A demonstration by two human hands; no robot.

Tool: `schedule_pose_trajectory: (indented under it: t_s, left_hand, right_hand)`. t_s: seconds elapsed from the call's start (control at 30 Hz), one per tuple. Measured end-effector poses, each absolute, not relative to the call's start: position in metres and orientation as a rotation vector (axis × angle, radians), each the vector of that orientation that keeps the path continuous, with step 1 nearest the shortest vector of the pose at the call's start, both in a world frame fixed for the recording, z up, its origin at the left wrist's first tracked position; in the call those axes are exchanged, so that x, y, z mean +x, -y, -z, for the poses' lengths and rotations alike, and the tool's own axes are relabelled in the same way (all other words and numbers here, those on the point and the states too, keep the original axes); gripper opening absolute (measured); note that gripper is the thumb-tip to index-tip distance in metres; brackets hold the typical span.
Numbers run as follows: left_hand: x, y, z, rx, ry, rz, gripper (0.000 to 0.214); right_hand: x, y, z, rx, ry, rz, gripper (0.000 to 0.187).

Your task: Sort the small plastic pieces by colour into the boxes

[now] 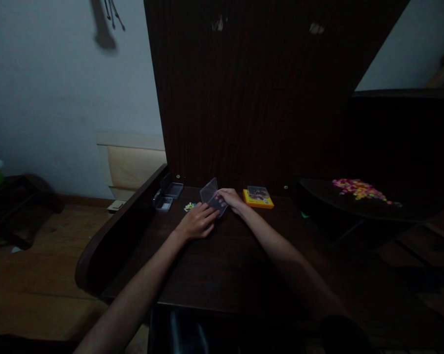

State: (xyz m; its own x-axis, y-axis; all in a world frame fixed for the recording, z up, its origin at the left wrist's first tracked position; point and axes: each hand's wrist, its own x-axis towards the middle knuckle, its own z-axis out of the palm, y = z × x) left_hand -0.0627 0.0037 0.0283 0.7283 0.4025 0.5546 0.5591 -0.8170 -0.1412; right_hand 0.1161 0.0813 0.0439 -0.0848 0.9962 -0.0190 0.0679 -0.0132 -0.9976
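Fingers (212,215) of the left hand (197,222) and right hand (230,198) at a clear, rectangular plastic box (208,191) with its lid raised, above the dark brown wooden tabletop (207,275).

The right fingers grasp the box's right side; the left fingers bend against its near left part, though whether they grip cannot be told. The step in hand appears to be handling the open box; the next move seems to call for a steady hold that keeps it level. A small pile of white, yellow and blue pieces (189,207) lies just left. The yellow, flat rectangular package (258,201) at right seems printed, but no brand or wording is legible.
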Motion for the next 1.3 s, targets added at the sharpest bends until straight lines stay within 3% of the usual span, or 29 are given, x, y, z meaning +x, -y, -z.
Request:
schedule_pose_trajectory:
  t_s: [0.2,0.5,0.87,1.3]
  left_hand:
    - [-0.048,-0.011,-0.031,-2.687,0.565,0.526,0.024]
    - [-0.084,-0.052,-0.058,-2.56,1.033,0.455,0.027]
    - [-0.11,-0.095,-0.042,-2.655,1.348,0.36,0.027]
    - [-0.111,-0.105,-0.033,-2.662,1.405,0.245,0.031]
  right_hand:
    - [0.127,-0.072,-0.043,-1.186,1.298,-1.27,0.009]
    - [0.157,-0.054,-0.001,-1.15,1.2,-1.125,0.028]
    - [0.161,-0.038,0.016,-1.124,1.413,-0.954,0.014]
    - [0.163,-0.042,0.019,-1.145,1.467,-0.932,0.016]
